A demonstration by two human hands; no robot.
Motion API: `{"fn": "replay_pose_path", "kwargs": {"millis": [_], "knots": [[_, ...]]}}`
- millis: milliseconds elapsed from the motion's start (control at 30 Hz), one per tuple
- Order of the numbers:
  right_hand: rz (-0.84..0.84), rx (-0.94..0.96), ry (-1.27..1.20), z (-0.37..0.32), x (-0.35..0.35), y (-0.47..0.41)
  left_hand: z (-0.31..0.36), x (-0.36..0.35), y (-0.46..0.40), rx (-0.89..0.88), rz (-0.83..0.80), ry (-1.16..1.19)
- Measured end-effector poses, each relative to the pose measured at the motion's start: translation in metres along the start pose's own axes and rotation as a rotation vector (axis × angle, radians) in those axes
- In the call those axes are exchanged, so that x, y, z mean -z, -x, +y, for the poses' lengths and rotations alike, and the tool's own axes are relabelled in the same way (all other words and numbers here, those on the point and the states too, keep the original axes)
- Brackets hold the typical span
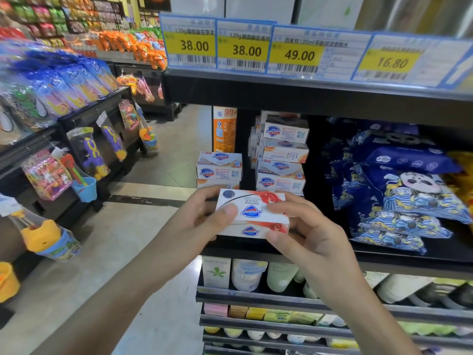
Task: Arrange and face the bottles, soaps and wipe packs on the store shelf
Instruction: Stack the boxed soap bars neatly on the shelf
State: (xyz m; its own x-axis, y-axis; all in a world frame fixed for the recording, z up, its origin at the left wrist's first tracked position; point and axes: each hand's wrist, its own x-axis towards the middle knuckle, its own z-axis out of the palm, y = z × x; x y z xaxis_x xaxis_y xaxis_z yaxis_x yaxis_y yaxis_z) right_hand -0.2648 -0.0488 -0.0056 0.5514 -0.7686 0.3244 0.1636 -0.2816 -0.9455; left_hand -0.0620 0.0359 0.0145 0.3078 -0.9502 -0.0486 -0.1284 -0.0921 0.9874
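I hold a white and red soap box (pixel 252 206), its print upside down to me, in front of the black shelf (pixel 384 254). It seems to lie on a second, matching box (pixel 252 230). My left hand (pixel 204 216) grips the left end, thumb on top. My right hand (pixel 302 226) grips the right end. Behind, a short stack of soap boxes (pixel 219 169) stands at the shelf's left end and a taller stack (pixel 282 156) beside it. An orange bottle (pixel 224 129) stands at the back left. Blue panda wipe packs (pixel 409 190) lean in a pile on the right.
Price tags (pixel 294 51) line the shelf above. Lower shelves carry white and green bottles (pixel 256 275) and small coloured packs (pixel 268 315). Across the aisle floor (pixel 158 160) on the left stands a rack of hanging toys (pixel 84 155); snack bags fill shelves beyond.
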Motion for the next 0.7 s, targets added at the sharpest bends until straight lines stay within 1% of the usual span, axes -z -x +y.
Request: {"fn": "replay_pose_path", "kwargs": {"millis": [67,133,233,300,367,467,533,600,700], "knots": [[0.008,-0.01,-0.025,0.002,0.001,-0.001,-0.004,0.002,0.003,-0.062,-0.014,-0.078],[0.019,-0.018,-0.04,0.004,0.0,-0.002,-0.007,0.003,0.003,-0.101,0.023,-0.146],[0.024,-0.023,-0.033,0.005,-0.006,-0.003,-0.007,0.004,-0.001,-0.09,0.081,-0.129],[0.039,-0.038,0.023,0.007,-0.009,-0.004,-0.006,0.005,-0.003,-0.075,0.106,-0.116],[0.058,-0.06,0.144,0.012,-0.007,-0.003,-0.005,0.006,-0.007,-0.075,0.149,-0.108],[0.095,-0.054,0.4,0.023,0.001,-0.002,0.001,0.015,-0.018,-0.089,0.234,-0.14],[0.048,0.002,0.603,0.03,0.002,0.0,0.008,0.024,-0.027,-0.121,0.286,-0.179],[-0.042,0.057,0.762,0.04,0.0,0.002,0.012,0.032,-0.039,-0.155,0.325,-0.226],[-0.099,0.104,0.892,0.052,-0.005,0.002,0.012,0.041,-0.059,-0.19,0.366,-0.285]]}}
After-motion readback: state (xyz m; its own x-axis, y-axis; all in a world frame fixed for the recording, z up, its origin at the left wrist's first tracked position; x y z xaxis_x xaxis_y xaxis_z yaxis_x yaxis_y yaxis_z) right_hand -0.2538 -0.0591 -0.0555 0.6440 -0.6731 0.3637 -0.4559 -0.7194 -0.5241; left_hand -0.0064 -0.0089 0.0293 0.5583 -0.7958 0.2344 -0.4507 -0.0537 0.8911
